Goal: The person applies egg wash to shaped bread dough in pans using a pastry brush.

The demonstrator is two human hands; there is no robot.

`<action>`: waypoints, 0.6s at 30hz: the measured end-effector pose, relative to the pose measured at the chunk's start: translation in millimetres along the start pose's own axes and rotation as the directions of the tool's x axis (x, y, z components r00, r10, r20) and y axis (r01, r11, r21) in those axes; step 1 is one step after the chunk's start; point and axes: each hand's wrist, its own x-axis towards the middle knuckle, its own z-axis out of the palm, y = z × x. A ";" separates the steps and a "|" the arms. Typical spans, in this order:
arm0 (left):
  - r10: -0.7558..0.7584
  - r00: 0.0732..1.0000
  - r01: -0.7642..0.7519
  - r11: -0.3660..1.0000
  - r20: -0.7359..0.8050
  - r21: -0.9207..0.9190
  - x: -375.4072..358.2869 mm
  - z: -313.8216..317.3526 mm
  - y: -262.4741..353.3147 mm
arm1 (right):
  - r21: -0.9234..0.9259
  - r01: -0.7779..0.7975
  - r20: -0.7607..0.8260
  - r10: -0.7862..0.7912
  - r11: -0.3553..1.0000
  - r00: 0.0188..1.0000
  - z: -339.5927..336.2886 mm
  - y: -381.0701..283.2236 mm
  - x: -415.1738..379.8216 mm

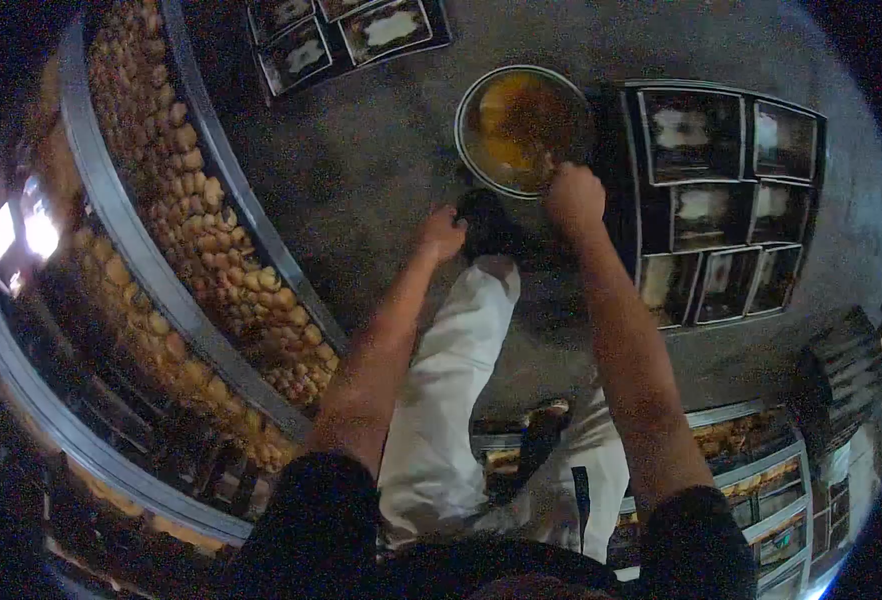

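A round metal bowl stands on the floor, with yellow-orange liquid inside. My right hand is closed at the bowl's lower right rim. Its fingertips reach over the edge, and whatever they grip is too blurred and dark to name. Left of the bowl's near side, my left hand hangs low beside my dark shoe. Its fingers are loosely bent and apart, and I see nothing in them.
On the right stands a black rack of framed glossy panels; a similar group lies at the top. Long metal-edged trays of small brown rounded pieces curve along the left. More metal-framed shelves stand behind my legs.
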 end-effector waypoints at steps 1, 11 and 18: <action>-0.031 0.998 0.030 0.999 0.052 0.019 -1.4 -4.8 -17.0 | 0.045 0.019 0.000 -0.019 0.999 1.000 18.8 1.4 17.7; -0.154 0.984 0.158 0.987 0.088 -0.038 16.5 -77.0 -22.2 | 0.126 0.053 0.023 -0.057 0.991 0.998 52.9 13.9 30.1; -0.101 0.995 0.097 0.974 -0.010 -0.205 16.9 -111.2 80.9 | 0.364 -0.079 -0.042 0.101 0.928 0.994 24.5 26.1 -27.7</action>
